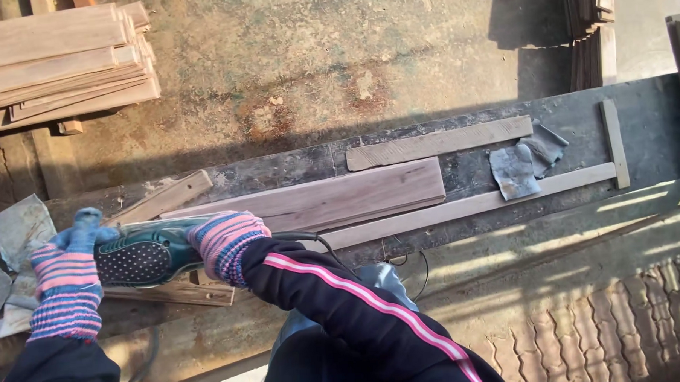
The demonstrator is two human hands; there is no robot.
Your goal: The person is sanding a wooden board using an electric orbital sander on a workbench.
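Note:
A dark green electric sander (142, 254) with a dotted grip rests on a long wooden plank (333, 199) lying on the workbench (655, 138). My right hand (225, 244), in a pink and blue striped knit glove, grips the sander's rear handle. In a matching glove, my left hand (70, 268) holds the sander's front end. A black power cord (319, 241) runs from the sander toward my body.
Thinner wooden strips (436, 142) and pieces of grey sandpaper (514, 170) lie on the bench to the right. A stack of planks (60, 61) sits on the concrete ground at top left. Worn sandpaper sheets (21, 225) lie at the left. Brick paving (631, 316) is at lower right.

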